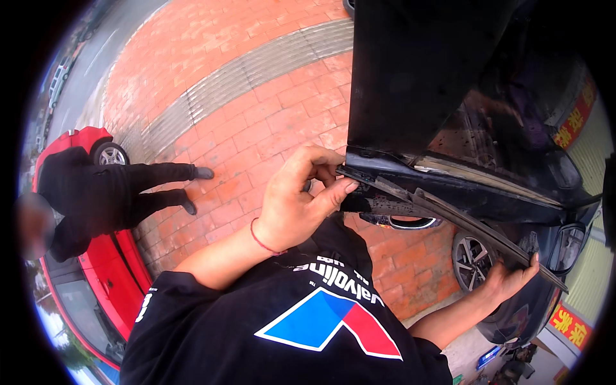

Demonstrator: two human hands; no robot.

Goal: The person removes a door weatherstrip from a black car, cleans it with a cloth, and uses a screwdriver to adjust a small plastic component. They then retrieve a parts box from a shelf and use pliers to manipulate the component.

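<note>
A long thin black wiper blade (449, 215) runs slanted from the centre down to the right, in front of a black car (513, 192). My left hand (298, 202), a red string around its wrist, pinches the blade's left end between thumb and fingers. My right hand (510, 279) grips the blade from below near its right end. The raised black hood (410, 77) stands just above my left hand. My black shirt with a blue and red emblem fills the lower middle.
The black car's wheel (471, 260) and headlight (568, 247) sit below the blade. Another person in black clothes (109, 192) stands at the left beside a red car (96, 282). Red brick pavement (256, 135) with a grey tactile strip (256, 70) lies beyond.
</note>
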